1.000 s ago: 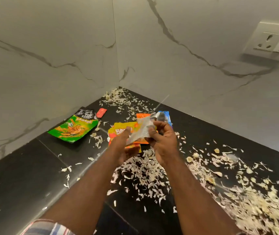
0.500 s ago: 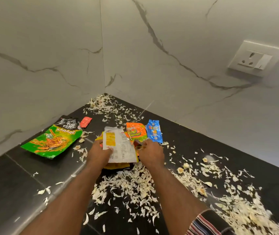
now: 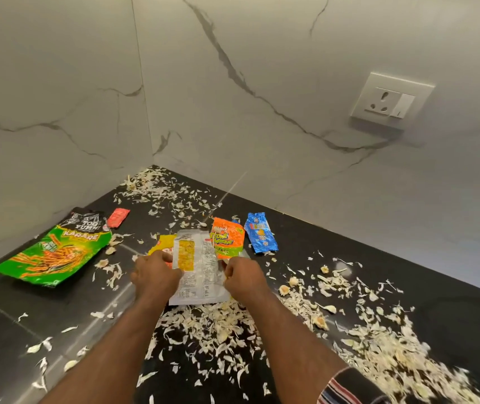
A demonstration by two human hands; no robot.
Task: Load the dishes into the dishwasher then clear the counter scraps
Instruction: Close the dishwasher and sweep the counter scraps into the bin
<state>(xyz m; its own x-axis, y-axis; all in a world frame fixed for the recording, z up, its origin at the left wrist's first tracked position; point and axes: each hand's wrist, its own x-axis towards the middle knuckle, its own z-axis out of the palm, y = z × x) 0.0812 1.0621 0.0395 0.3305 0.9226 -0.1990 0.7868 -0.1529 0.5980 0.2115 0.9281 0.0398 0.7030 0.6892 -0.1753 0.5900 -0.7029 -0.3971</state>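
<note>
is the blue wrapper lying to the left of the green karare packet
No, the blue wrapper lies far to the right of the green packet, beyond the orange wrapper.

- Counter [image 3: 305,237]: glossy black.
- Walls [image 3: 233,126]: white marble with grey veins.
- Socket plate [image 3: 390,100]: plain white.
- Scraps [image 3: 221,328]: pale cream flakes.
- Large packet [image 3: 55,252]: bright green, orange sticks, black top.
- Small sachet [image 3: 118,217]: red.
- Held wrapper [image 3: 196,269]: silvery white, yellow panel, dark small print.
- Packet beneath it [image 3: 163,246]: yellow.
- Next packet [image 3: 228,239]: orange and lime green.
- Small pouch [image 3: 261,233]: blue.
- Sleeve [image 3: 346,389]: dark with red and white stripes.
</note>
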